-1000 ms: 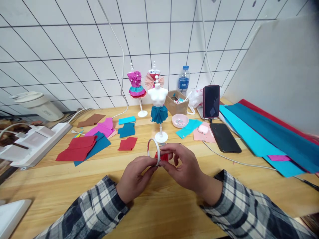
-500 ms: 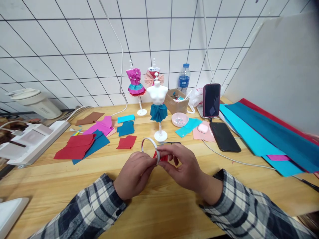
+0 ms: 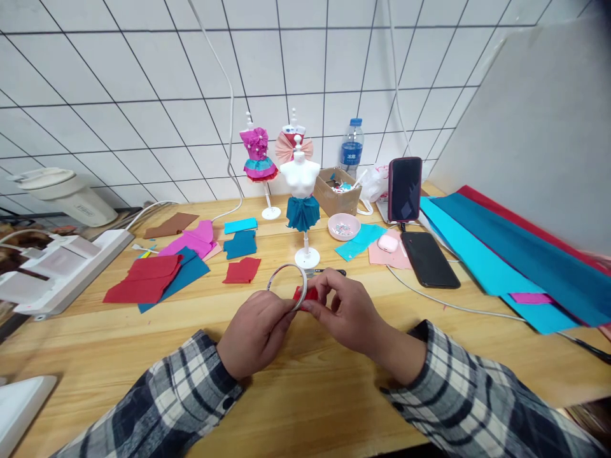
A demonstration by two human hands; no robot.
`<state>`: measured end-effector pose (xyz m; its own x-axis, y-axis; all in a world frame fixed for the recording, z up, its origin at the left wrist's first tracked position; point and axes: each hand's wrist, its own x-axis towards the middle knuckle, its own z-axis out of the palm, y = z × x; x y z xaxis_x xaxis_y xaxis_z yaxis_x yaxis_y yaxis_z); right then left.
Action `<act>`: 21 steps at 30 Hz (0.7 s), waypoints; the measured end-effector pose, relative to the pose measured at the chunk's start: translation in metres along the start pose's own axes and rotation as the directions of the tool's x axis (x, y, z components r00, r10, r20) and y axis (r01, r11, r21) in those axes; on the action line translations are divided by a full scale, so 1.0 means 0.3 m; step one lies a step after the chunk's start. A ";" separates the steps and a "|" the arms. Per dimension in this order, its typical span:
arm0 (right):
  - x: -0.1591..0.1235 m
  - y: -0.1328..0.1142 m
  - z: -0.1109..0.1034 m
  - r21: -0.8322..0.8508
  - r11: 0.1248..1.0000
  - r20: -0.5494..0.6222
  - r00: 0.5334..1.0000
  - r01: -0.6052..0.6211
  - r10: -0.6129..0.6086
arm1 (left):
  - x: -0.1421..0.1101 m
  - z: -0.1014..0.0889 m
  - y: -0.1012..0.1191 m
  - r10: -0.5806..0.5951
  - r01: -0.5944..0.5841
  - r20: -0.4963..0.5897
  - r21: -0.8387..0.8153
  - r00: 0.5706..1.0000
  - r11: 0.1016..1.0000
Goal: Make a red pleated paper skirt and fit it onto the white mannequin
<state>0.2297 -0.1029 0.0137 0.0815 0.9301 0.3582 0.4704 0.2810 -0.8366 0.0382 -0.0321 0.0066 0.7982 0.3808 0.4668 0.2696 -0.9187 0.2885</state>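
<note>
My left hand [image 3: 255, 331] is closed, gripping the lower edge of a narrow white tape roll [image 3: 304, 278] that stands nearly upright. My right hand [image 3: 351, 312] pinches a small red crepe paper piece [image 3: 310, 294] right beside the roll, touching or almost touching it. Fingers cover part of the red piece. Beyond my hands, a white mini dress form [image 3: 300, 175] wears a teal gathered skirt [image 3: 303, 213]. A dark-handled knife or scissors [image 3: 337, 272] lies at its base, partly hidden. A flat red paper piece [image 3: 242, 271] rests left of the roll.
Folded coloured paper [image 3: 143, 280] and a power strip [image 3: 71, 273] lie left. Dressed forms [image 3: 258, 152], a cardboard box [image 3: 337, 197], a pink bead dish [image 3: 344, 227] and a bottle [image 3: 352, 146] stand behind. Phones [image 3: 429, 259], a cable [image 3: 458, 310] and long paper sheets [image 3: 515, 254] occupy the right.
The tape roll has turned to face me more. My right fingers have curled in and drawn slightly away from its rim, still pinching the red paper. My left hand has hardly moved.
</note>
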 end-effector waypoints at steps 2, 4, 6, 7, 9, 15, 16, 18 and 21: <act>-0.002 0.006 0.005 -0.027 1.000 -0.042 0.999 0.011 -0.012 | 0.001 -0.003 0.004 -0.023 0.023 -0.013 -0.012 1.000 1.000; -0.006 0.013 0.014 -0.055 0.997 -0.081 0.995 0.061 -0.066 | 0.003 -0.006 0.008 -0.051 0.050 -0.021 -0.038 0.999 0.998; -0.011 0.020 0.025 -0.076 0.990 -0.126 0.984 0.116 -0.125 | 0.005 -0.008 0.012 -0.076 0.075 -0.029 -0.061 0.997 0.995; -0.013 0.022 0.031 -0.083 0.987 -0.150 0.978 0.135 -0.147 | 0.006 -0.008 0.014 -0.091 0.088 -0.032 -0.067 0.995 0.994; -0.015 0.025 0.042 -0.087 0.981 -0.187 0.965 0.171 -0.185 | 0.007 -0.007 0.020 -0.126 0.123 -0.033 -0.074 0.991 0.990; -0.020 0.024 0.059 -0.042 0.980 -0.214 0.957 0.193 -0.198 | 0.012 -0.003 0.045 -0.230 0.226 -0.008 -0.152 0.973 0.962; -0.020 0.024 0.060 -0.036 0.981 -0.210 0.958 0.190 -0.194 | 0.014 -0.002 0.049 -0.249 0.245 -0.002 -0.180 0.968 0.953; -0.021 0.023 0.060 -0.024 0.982 -0.194 0.963 0.188 -0.189 | 0.017 -0.001 0.056 -0.278 0.274 0.015 -0.223 0.961 0.936; -0.017 0.021 0.054 -0.042 0.982 -0.154 0.970 0.182 -0.186 | 0.021 -0.004 0.053 -0.284 0.279 0.005 -0.209 0.959 0.937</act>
<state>0.2181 -0.1019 -0.0002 0.1264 0.8138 0.5672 0.5135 0.4355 -0.7393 0.0469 -0.0442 0.0149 0.6912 0.6259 0.3612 0.3630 -0.7329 0.5754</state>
